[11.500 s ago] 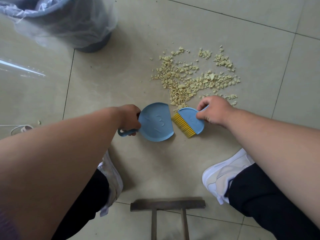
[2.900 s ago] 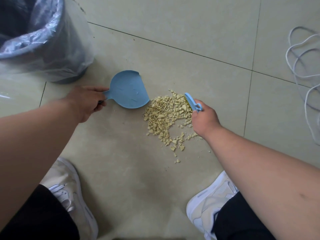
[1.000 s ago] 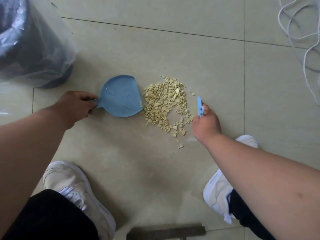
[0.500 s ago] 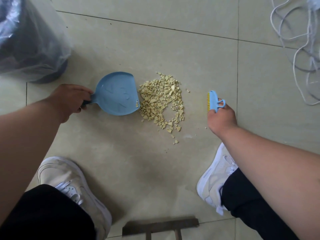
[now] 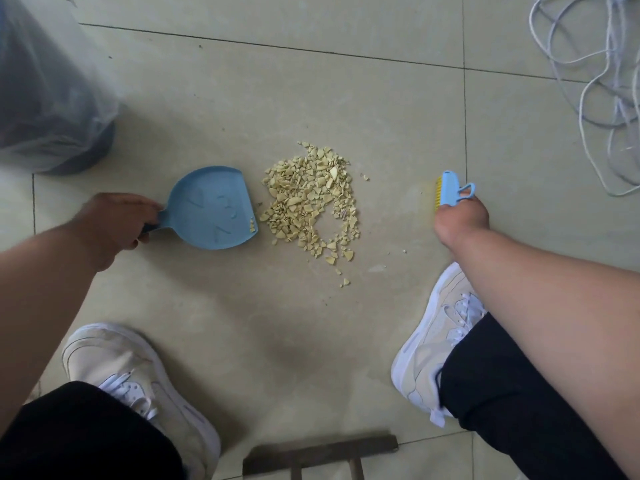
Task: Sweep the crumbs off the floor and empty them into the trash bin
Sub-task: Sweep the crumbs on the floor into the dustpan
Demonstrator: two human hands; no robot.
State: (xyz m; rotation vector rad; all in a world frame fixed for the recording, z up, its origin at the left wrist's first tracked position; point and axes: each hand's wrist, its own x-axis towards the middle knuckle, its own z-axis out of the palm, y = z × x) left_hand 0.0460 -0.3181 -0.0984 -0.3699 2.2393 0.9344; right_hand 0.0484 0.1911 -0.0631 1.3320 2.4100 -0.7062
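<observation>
Tiled floor (image 5: 311,341); dustpan (image 5: 211,209) barely crumbed.

Soft, even daylight fills the scene, leaving only faint shadows on the floor (image 5: 311,98). The left hand (image 5: 110,226) is motion-blurred. Wide-angle distortion bends the tile lines near the edges, and the trash bin (image 5: 52,98) looks hazy.

Tiled floor (image 5: 311,341): crumbs (image 5: 311,206), dustpan (image 5: 214,209), bin (image 5: 52,98), cable (image 5: 588,81).
</observation>
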